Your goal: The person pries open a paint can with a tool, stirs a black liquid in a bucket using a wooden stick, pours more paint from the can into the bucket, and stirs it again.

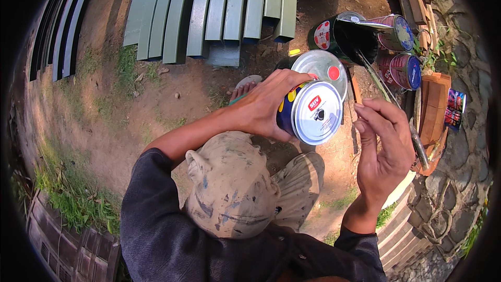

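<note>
My left hand (266, 105) is closed round the side of a small paint can (318, 112). The can is tilted so its white lid faces up toward me; its side is dark blue and yellow, and a dark round spot marks the lid's middle. To the right of the can, my right hand (385, 149) is raised with bent fingers. A gap shows between its thumb and forefinger, and nothing is visible in it. Just beyond the can stands a larger tin with a clear-looking round lid (334, 74) bearing a red spot.
A dark open bucket (350, 36) lies beyond, with a long stick (378, 78) slanting from it behind my right hand. Pink tins with blue lids (414, 72) stand further right, near wooden offcuts (433, 104) and a stone wall (459, 146). Green-painted metal bars (216, 10) project from the far side.
</note>
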`<state>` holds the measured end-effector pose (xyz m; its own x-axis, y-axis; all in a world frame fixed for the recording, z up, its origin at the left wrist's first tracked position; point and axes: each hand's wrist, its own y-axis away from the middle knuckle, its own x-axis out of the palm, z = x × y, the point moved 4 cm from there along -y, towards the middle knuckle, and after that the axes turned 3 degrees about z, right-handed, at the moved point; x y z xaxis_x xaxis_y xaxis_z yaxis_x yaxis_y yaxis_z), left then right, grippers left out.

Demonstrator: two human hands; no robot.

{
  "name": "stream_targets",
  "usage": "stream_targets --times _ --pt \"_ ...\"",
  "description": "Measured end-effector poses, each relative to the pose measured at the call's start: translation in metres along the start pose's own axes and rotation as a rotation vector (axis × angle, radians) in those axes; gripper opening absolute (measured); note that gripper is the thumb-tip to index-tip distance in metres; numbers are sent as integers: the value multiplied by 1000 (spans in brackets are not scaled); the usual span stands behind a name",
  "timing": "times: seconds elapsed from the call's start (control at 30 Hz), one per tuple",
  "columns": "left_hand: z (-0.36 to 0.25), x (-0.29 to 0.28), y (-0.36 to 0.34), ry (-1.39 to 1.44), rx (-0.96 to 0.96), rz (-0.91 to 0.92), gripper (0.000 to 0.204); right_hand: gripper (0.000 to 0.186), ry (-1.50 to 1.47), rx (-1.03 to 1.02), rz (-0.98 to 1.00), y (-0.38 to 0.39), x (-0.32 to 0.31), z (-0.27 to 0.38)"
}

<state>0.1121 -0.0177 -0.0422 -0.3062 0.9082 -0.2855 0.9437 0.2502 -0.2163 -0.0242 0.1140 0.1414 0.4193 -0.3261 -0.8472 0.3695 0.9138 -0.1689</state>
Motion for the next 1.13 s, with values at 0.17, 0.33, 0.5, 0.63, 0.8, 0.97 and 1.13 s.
stream_targets --times 0.17,0.33,0.5,0.63,0.8,0.97,1.13 --pt "0 4 -3 -20 51 -49 124 28 57 -164 124 11 46 9" --pt "-1 4 -10 -41 45 6 134 45 -67 -116 13 15 12 3" --pt "15 18 -10 -104 -17 195 134 113 92 -29 408 15 30 -13" --pt "8 32 -19 -134 40 360 135 118 34 6 418 35 31 -27" --pt "16 48 -27 -5 37 419 133 122 116 62 380 51 27 -31" --pt "4 66 -52 16 14 594 136 118 129 176 348 68 13 -42" --pt "-8 85 -71 143 107 595 144 119 -46 355 311 103 -4 -86"
